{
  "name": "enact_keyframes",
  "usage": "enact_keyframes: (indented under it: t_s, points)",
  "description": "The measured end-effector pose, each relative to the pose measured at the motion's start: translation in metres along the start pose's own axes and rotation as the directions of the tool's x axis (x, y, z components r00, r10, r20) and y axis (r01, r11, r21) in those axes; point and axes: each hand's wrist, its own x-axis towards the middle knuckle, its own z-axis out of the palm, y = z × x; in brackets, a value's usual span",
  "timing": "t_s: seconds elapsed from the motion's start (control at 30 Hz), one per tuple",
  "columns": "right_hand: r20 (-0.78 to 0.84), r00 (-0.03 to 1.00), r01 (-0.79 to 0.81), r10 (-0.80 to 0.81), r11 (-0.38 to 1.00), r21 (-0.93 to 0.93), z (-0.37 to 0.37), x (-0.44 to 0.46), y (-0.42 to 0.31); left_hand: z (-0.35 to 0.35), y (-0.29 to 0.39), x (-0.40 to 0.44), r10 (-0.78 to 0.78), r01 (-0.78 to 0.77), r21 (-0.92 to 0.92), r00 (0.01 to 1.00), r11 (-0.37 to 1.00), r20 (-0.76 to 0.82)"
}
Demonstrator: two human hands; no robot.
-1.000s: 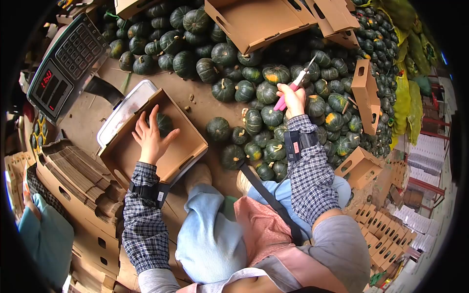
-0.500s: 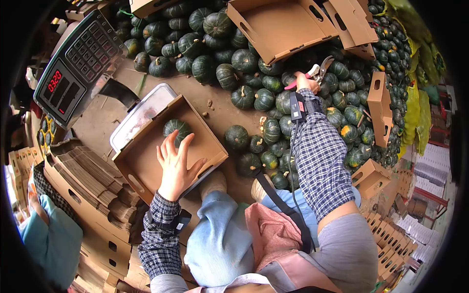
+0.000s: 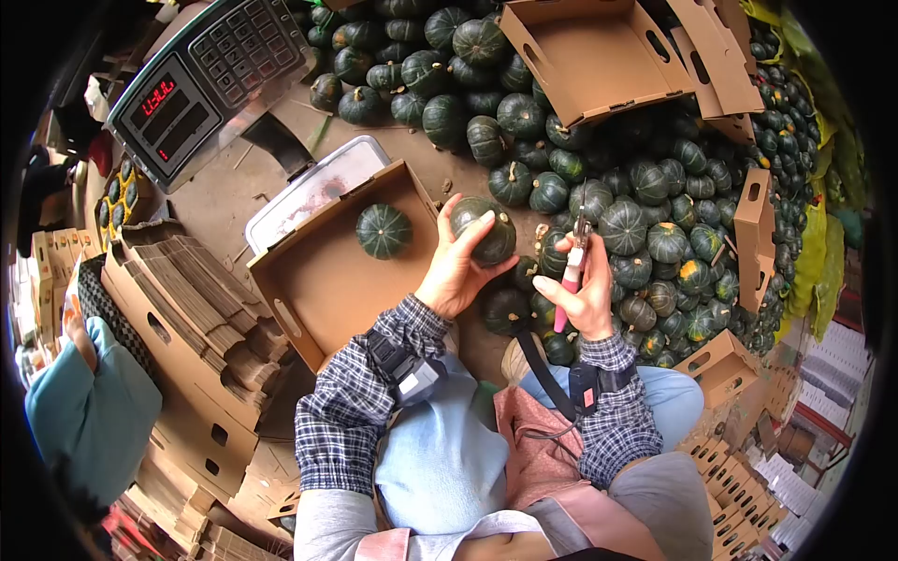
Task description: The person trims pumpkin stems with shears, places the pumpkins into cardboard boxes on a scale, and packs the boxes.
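My left hand [image 3: 453,273] is wrapped round a dark green pumpkin [image 3: 486,227], fingers on its near and left sides, just right of the open cardboard box. In my right hand [image 3: 591,297] is a pair of pruning shears [image 3: 572,273] with pink and white handles, blades pointing up and away from me. One pumpkin [image 3: 383,232] sits inside the cardboard box [image 3: 309,323]. That box rests on the metal platform [image 3: 281,208] of a digital scale. The scale's display [image 3: 161,101] shows red digits that are partly blurred.
A large pile of green pumpkins [image 3: 622,224] spreads ahead and to the right. On it lies an open cardboard box [image 3: 599,61]. Flattened cardboard boxes [image 3: 178,318] are stacked at the left. Another person's blue-clothed side [image 3: 89,411] shows at the left edge.
My left hand has moved right from over the box and now holds a pumpkin. My right hand has drawn back from the pile, bringing the pruning shears closer. The view has shifted.
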Motion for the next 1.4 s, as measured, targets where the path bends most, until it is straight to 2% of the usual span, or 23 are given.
enact_keyframes:
  t_s: [0.07,0.17,0.2,0.3,0.5,0.57,0.63,0.7,0.77,0.8,0.83,0.9,0.93,0.97,1.03,1.1,1.13,1.17,1.2,1.23,1.3,1.37,1.4]
  points:
    - [0.008,0.999,0.035,-0.034,0.984,-0.176,-0.013,-0.01,0.014,-0.025,-0.001,0.01,-0.072,0.092,-0.114,0.983,0.989,0.169]
    - [0.109,0.99,0.126,-0.087,0.896,-0.426,-0.021,-0.017,0.017,-0.012,0.007,-0.005,-0.002,0.042,-0.108,0.937,0.993,0.349]
    - [0.098,0.989,0.139,-0.109,0.912,-0.386,-0.019,-0.015,0.017,-0.008,0.008,-0.007,-0.008,0.043,-0.09,0.933,0.995,0.359]
    - [0.189,0.969,0.231,-0.158,0.846,-0.481,-0.02,-0.007,0.005,-0.009,0.005,-0.008,-0.04,0.082,-0.102,0.932,0.991,0.36]
    - [0.217,0.967,0.246,-0.136,0.723,-0.646,-0.023,-0.002,-0.011,-0.014,0.012,-0.013,-0.098,0.116,-0.038,0.943,0.993,0.317]
    - [0.227,0.956,0.291,-0.188,0.72,-0.63,-0.026,0.001,-0.009,-0.021,0.015,-0.014,-0.207,0.247,-0.093,0.928,0.965,0.311]
    - [0.122,0.911,0.382,-0.393,0.696,-0.608,-0.015,0.003,0.012,-0.03,0.015,-0.01,-0.287,0.349,-0.124,0.889,0.929,0.357]
    - [0.121,0.916,0.388,-0.383,0.766,-0.513,-0.009,0.003,0.027,-0.013,0.019,-0.024,-0.173,0.191,-0.067,0.96,0.979,0.218]
    - [0.071,0.965,0.256,-0.252,0.858,-0.446,-0.005,-0.006,0.036,-0.023,0.032,-0.039,-0.06,0.041,0.081,0.967,0.996,0.249]
    - [0.005,0.992,0.118,-0.126,0.913,-0.392,-0.009,-0.014,0.036,-0.033,0.037,-0.047,0.053,-0.1,0.218,0.976,0.971,0.211]
    - [-0.098,0.993,0.02,-0.06,0.93,-0.367,-0.016,-0.022,0.049,-0.044,0.042,-0.054,0.173,-0.232,0.353,0.966,0.906,0.191]
    - [-0.44,0.885,-0.288,0.154,0.923,-0.256,-0.047,-0.025,0.066,-0.063,0.054,-0.072,0.308,-0.218,0.84,0.949,0.496,0.064]
    - [-0.629,0.732,-0.421,0.261,0.9,-0.117,-0.068,-0.021,0.085,-0.082,0.054,-0.076,0.468,-0.184,0.978,0.876,0.099,0.118]
    - [-0.749,0.554,-0.445,0.364,0.89,0.103,-0.092,-0.014,0.108,-0.102,0.052,-0.076,0.575,-0.054,0.95,0.785,-0.307,0.231]
    - [-0.918,0.184,-0.629,0.351,0.76,0.164,-0.132,0.005,0.142,-0.13,0.051,-0.071,0.655,0.103,0.943,0.743,-0.317,0.139]
    - [-0.805,0.319,-0.556,0.501,0.787,0.269,-0.165,0.019,0.183,-0.15,0.051,-0.058,0.701,0.103,0.916,0.678,-0.389,0.221]
    - [-0.683,0.372,-0.531,0.628,0.748,0.399,-0.169,0.026,0.17,-0.152,0.052,-0.053,0.699,0.068,0.929,0.679,-0.363,0.223]
    - [-0.732,0.348,-0.585,0.586,0.745,0.319,-0.172,0.033,0.182,-0.153,0.054,-0.047,0.698,0.032,0.941,0.679,-0.336,0.226]
    - [-0.746,0.376,-0.579,0.549,0.768,0.274,-0.173,0.038,0.181,-0.146,0.054,-0.047,0.701,0.003,0.956,0.68,-0.294,0.213]
    - [-0.755,0.406,-0.573,0.516,0.787,0.229,-0.171,0.04,0.181,-0.128,0.055,-0.05,0.699,-0.059,0.945,0.659,-0.321,0.279]
    - [-0.86,0.416,-0.602,0.295,0.799,-0.017,-0.167,0.042,0.191,-0.081,0.048,-0.054,0.698,-0.161,0.91,0.596,-0.382,0.398]
    - [-0.845,0.442,-0.664,0.302,0.743,-0.082,-0.143,0.038,0.118,-0.063,0.038,-0.051,0.518,-0.467,0.878,0.728,-0.105,0.449]
    - [-0.825,0.507,-0.646,0.249,0.743,-0.173,-0.138,0.033,0.108,-0.046,0.033,-0.054,0.333,-0.474,0.876,0.843,0.09,0.422]
